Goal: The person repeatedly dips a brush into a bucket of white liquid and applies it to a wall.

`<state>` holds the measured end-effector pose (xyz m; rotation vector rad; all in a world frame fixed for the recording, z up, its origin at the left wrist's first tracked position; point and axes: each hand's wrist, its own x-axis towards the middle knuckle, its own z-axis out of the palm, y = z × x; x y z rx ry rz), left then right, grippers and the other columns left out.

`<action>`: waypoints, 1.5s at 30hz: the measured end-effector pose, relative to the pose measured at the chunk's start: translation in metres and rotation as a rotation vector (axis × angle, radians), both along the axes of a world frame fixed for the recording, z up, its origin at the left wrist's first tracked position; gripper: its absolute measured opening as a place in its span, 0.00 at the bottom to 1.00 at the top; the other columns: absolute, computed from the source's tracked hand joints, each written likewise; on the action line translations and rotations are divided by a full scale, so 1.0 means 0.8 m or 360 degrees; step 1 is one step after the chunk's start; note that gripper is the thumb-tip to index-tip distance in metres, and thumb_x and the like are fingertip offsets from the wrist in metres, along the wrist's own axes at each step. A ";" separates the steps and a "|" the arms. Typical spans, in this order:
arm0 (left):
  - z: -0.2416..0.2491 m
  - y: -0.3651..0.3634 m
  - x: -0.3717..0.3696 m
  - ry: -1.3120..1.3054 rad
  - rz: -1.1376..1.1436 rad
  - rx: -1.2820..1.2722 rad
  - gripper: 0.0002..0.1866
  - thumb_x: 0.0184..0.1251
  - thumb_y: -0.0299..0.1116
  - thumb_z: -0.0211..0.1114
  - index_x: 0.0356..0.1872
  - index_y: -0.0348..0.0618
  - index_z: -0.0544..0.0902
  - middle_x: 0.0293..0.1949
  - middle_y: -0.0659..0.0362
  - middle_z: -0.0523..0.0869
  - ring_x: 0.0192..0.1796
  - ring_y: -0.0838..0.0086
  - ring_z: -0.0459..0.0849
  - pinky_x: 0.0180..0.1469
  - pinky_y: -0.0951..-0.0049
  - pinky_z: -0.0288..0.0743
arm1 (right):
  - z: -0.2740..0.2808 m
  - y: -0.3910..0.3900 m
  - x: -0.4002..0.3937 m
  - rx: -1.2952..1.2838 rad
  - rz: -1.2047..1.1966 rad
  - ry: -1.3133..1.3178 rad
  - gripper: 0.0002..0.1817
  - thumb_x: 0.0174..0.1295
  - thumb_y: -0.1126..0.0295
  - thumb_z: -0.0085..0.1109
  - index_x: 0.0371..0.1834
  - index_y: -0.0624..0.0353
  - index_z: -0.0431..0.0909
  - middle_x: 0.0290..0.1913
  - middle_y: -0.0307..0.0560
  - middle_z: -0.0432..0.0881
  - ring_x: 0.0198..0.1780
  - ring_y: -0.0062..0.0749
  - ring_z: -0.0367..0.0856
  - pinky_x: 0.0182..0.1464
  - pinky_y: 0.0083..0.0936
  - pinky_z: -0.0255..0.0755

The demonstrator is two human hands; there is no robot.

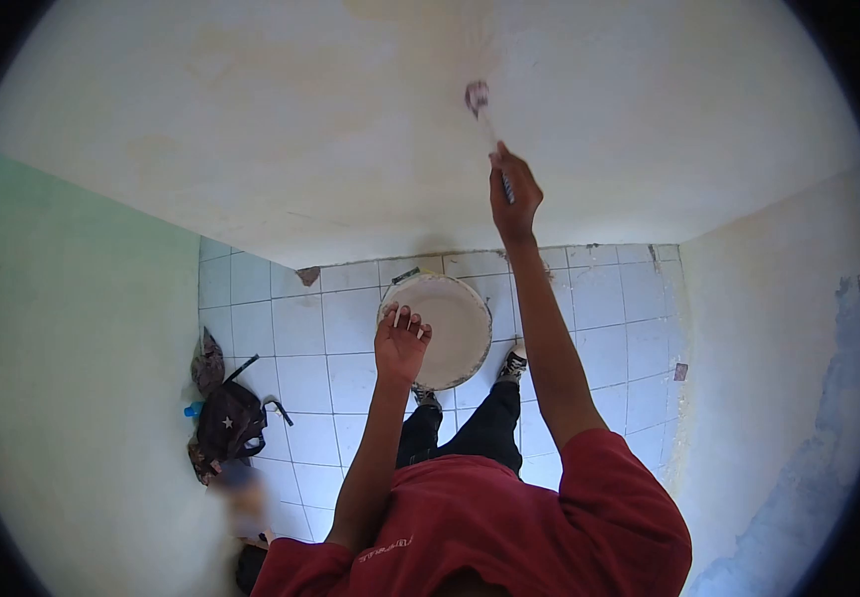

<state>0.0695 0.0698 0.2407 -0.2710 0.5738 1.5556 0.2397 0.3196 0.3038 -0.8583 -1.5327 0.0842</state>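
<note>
A brush (477,99) with a pale handle is held upward against the wall (350,129), its stained head over the plaster. My right hand (515,193) is closed around the handle, arm stretched forward. My left hand (403,343) hangs palm up, fingers loosely bent and apart, with nothing plainly in it. In this view it overlaps the left side of a large round tub (455,333) on the floor. The tub's inside is pale, and its rim is smeared.
White floor tiles (355,383) surround my shoes. A dark backpack (231,418) and a dark bundle (208,363) lie along the left green wall (82,298). A broken brown piece (307,276) lies at the wall's foot. The right wall (788,398) has bluish patches.
</note>
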 end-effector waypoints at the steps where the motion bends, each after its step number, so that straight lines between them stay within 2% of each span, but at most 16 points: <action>1: 0.000 -0.001 -0.001 0.0018 -0.0006 -0.0018 0.05 0.68 0.34 0.60 0.43 0.52 0.80 0.38 0.66 0.81 0.41 0.73 0.78 0.46 0.64 0.73 | -0.023 -0.005 -0.001 0.0002 0.0002 0.0000 0.08 0.58 0.85 0.59 0.40 0.66 0.80 0.48 0.59 0.83 0.47 0.46 0.86 0.47 0.32 0.81; 5: 0.004 0.001 -0.010 0.0071 -0.0025 -0.0032 0.05 0.68 0.34 0.60 0.42 0.52 0.80 0.37 0.66 0.81 0.41 0.73 0.79 0.46 0.64 0.73 | -0.089 -0.016 0.000 -0.0274 0.0027 -0.0050 0.10 0.58 0.85 0.59 0.43 0.67 0.79 0.45 0.57 0.83 0.47 0.46 0.85 0.47 0.33 0.80; 6: 0.004 0.004 -0.016 0.0081 -0.0042 -0.0030 0.05 0.68 0.34 0.60 0.42 0.52 0.80 0.37 0.66 0.81 0.41 0.73 0.79 0.46 0.64 0.73 | -0.093 -0.019 0.000 -0.0349 0.0026 -0.0066 0.12 0.58 0.85 0.58 0.46 0.66 0.79 0.42 0.56 0.84 0.46 0.45 0.86 0.48 0.33 0.80; 10: 0.007 0.009 -0.031 0.0119 -0.0050 0.0002 0.05 0.68 0.34 0.60 0.42 0.53 0.80 0.37 0.66 0.82 0.41 0.74 0.79 0.46 0.64 0.73 | -0.119 -0.025 0.007 -0.0502 0.0024 -0.0039 0.15 0.57 0.84 0.59 0.49 0.67 0.79 0.42 0.56 0.84 0.43 0.46 0.85 0.46 0.33 0.79; 13: 0.015 0.013 -0.033 0.0143 -0.0056 0.0012 0.05 0.69 0.35 0.59 0.43 0.54 0.81 0.37 0.66 0.83 0.41 0.74 0.79 0.47 0.64 0.73 | -0.150 -0.022 0.019 -0.0680 -0.0005 -0.0200 0.14 0.57 0.83 0.59 0.48 0.68 0.79 0.42 0.57 0.83 0.44 0.48 0.85 0.46 0.35 0.79; 16: 0.022 0.016 -0.028 0.0136 -0.0057 0.0063 0.06 0.69 0.35 0.60 0.43 0.54 0.81 0.37 0.67 0.83 0.41 0.74 0.79 0.47 0.64 0.73 | -0.147 -0.027 0.032 -0.0598 -0.0068 -0.0254 0.11 0.57 0.83 0.60 0.44 0.66 0.80 0.44 0.58 0.84 0.45 0.49 0.84 0.47 0.35 0.79; 20: 0.022 0.024 -0.015 0.0114 -0.0055 0.0039 0.05 0.69 0.35 0.59 0.43 0.53 0.81 0.37 0.67 0.83 0.41 0.73 0.79 0.47 0.64 0.73 | -0.086 -0.012 0.041 -0.0456 -0.0004 -0.0170 0.09 0.58 0.82 0.60 0.42 0.64 0.80 0.46 0.59 0.84 0.46 0.50 0.84 0.49 0.35 0.80; 24: 0.030 0.037 0.008 0.0066 -0.0043 0.0087 0.05 0.70 0.35 0.58 0.43 0.53 0.80 0.37 0.67 0.82 0.41 0.74 0.79 0.47 0.64 0.73 | 0.035 -0.009 0.046 -0.0437 0.0054 -0.0115 0.10 0.58 0.82 0.60 0.44 0.64 0.81 0.48 0.60 0.82 0.49 0.51 0.83 0.51 0.37 0.79; 28: 0.047 0.053 0.034 0.0041 -0.0068 0.0168 0.05 0.70 0.35 0.57 0.42 0.53 0.80 0.37 0.67 0.82 0.41 0.74 0.79 0.47 0.64 0.73 | 0.146 -0.021 0.054 -0.0099 0.0120 0.0099 0.11 0.58 0.83 0.61 0.44 0.64 0.81 0.48 0.58 0.84 0.50 0.47 0.85 0.50 0.33 0.80; 30: 0.055 0.062 0.045 0.0044 -0.0055 0.0196 0.05 0.71 0.34 0.56 0.43 0.52 0.79 0.38 0.67 0.80 0.41 0.76 0.78 0.47 0.66 0.72 | 0.170 -0.020 0.067 0.0021 0.0114 0.0198 0.11 0.58 0.85 0.61 0.44 0.64 0.82 0.47 0.57 0.84 0.51 0.45 0.85 0.51 0.32 0.80; 32: 0.058 0.073 0.054 0.0039 -0.0067 0.0206 0.05 0.71 0.34 0.56 0.43 0.52 0.79 0.38 0.67 0.80 0.41 0.75 0.78 0.47 0.66 0.72 | 0.178 -0.011 0.084 0.0180 0.0009 0.0239 0.11 0.59 0.82 0.62 0.45 0.62 0.82 0.50 0.58 0.83 0.50 0.44 0.85 0.49 0.31 0.81; 35: 0.061 0.079 0.066 0.0051 -0.0057 0.0199 0.06 0.71 0.34 0.56 0.44 0.52 0.79 0.38 0.67 0.80 0.41 0.75 0.78 0.47 0.66 0.72 | 0.128 0.008 0.122 0.0056 -0.0136 0.0214 0.10 0.59 0.82 0.61 0.45 0.63 0.81 0.51 0.59 0.82 0.50 0.46 0.85 0.49 0.32 0.81; 36: 0.062 0.081 0.070 0.0068 -0.0039 0.0192 0.06 0.71 0.34 0.55 0.44 0.53 0.79 0.37 0.66 0.80 0.41 0.74 0.78 0.47 0.65 0.72 | 0.101 0.013 0.138 0.0046 -0.0162 0.0094 0.10 0.60 0.82 0.59 0.45 0.64 0.80 0.51 0.61 0.81 0.50 0.49 0.84 0.49 0.34 0.81; 40: 0.059 0.077 0.083 0.0104 -0.0032 0.0141 0.06 0.71 0.34 0.55 0.44 0.52 0.79 0.37 0.66 0.81 0.40 0.74 0.78 0.46 0.65 0.73 | -0.020 0.008 0.185 -0.0115 -0.0172 0.0002 0.10 0.62 0.83 0.57 0.45 0.67 0.79 0.46 0.60 0.82 0.49 0.48 0.84 0.48 0.34 0.80; 42: 0.053 0.076 0.090 0.0174 -0.0003 0.0091 0.06 0.71 0.34 0.55 0.43 0.51 0.79 0.37 0.66 0.81 0.40 0.74 0.78 0.46 0.65 0.72 | -0.079 0.006 0.210 -0.0407 -0.0153 -0.0110 0.10 0.61 0.83 0.57 0.46 0.68 0.78 0.45 0.60 0.81 0.47 0.51 0.84 0.47 0.35 0.80; 45: 0.048 0.080 0.105 0.0181 -0.0001 0.0020 0.06 0.71 0.34 0.56 0.43 0.51 0.79 0.37 0.66 0.81 0.40 0.74 0.78 0.47 0.64 0.72 | -0.128 0.011 0.235 -0.0573 -0.0154 -0.0170 0.11 0.61 0.82 0.57 0.47 0.68 0.77 0.44 0.59 0.80 0.44 0.52 0.83 0.46 0.37 0.80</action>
